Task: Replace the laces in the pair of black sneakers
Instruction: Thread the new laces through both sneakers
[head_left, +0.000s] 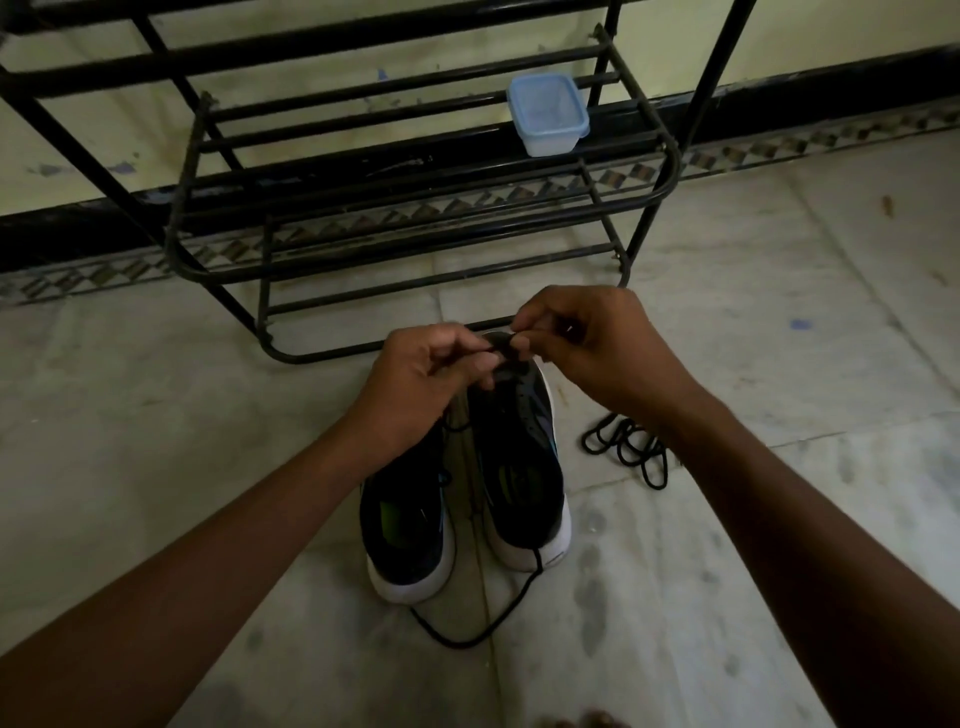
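Observation:
Two black sneakers with white soles stand side by side on the floor, heels toward me: the left sneaker (410, 525) and the right sneaker (522, 467). My left hand (421, 384) and my right hand (592, 348) meet over the toe end of the right sneaker, both pinching a black lace (506, 345) near its front eyelets. A loose stretch of this lace (498, 618) trails from the right sneaker's heel across the floor in a loop. A second black lace (628, 447) lies bunched on the floor to the right of the shoes.
A black metal shoe rack (415, 208) stands just beyond the sneakers against the wall. A clear plastic container with a blue lid (548, 114) rests on its upper shelf. The pale tiled floor (156, 415) stretches left and right.

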